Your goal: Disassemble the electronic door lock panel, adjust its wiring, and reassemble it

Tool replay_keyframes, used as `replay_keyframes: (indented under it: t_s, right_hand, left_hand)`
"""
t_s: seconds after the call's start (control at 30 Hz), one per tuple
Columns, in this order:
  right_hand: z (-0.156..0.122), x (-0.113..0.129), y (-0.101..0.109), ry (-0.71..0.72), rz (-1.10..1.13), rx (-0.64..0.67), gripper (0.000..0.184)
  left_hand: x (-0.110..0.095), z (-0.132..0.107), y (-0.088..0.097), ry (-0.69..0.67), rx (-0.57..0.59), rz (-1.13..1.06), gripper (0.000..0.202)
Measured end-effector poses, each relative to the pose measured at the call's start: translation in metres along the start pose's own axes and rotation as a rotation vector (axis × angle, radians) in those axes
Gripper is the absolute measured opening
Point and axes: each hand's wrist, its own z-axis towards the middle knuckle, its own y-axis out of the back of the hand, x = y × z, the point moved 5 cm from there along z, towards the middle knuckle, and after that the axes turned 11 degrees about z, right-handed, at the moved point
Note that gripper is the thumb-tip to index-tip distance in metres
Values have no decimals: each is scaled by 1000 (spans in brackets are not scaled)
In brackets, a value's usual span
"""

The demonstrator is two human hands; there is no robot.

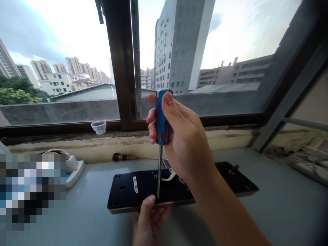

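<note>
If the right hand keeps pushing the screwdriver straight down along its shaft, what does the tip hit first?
The right hand holds the blue-handled screwdriver upright; its tip points at the near edge of the black panel, beside the left hand's thumb. It would likely meet the panel first, though contact is hard to judge.

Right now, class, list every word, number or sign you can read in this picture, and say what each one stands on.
"CE 16" or thereabouts, on a small white sticker on the black panel; the second part is blurred and uncertain.
White device at left: coloured marks, too small to read.
Blue screwdriver in the right hand: no text visible.
</note>
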Motion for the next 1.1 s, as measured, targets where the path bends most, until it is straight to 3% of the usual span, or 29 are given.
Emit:
replay_keyframes:
  t_s: [0.2,0.63,0.83,1.03,1.1]
  right_hand:
    - [0,4,8,38,19,-118,34]
    - [-1,4,6,43,37,-72,35]
    - [-5,3,-3,83,128,130,28]
    - [-12,13,-16,-91,12,396,24]
    - [-17,19,-20,-140,-9,423,22]
  left_hand:
    - [1,1,0,-9,22,2,6]
    - [2,4,3,8,0,12,6]
    - [2,3,2,7,12,15,2]
    - [2,5,3,8,14,4,6]
    - [3,6,4,26,11,13,8]
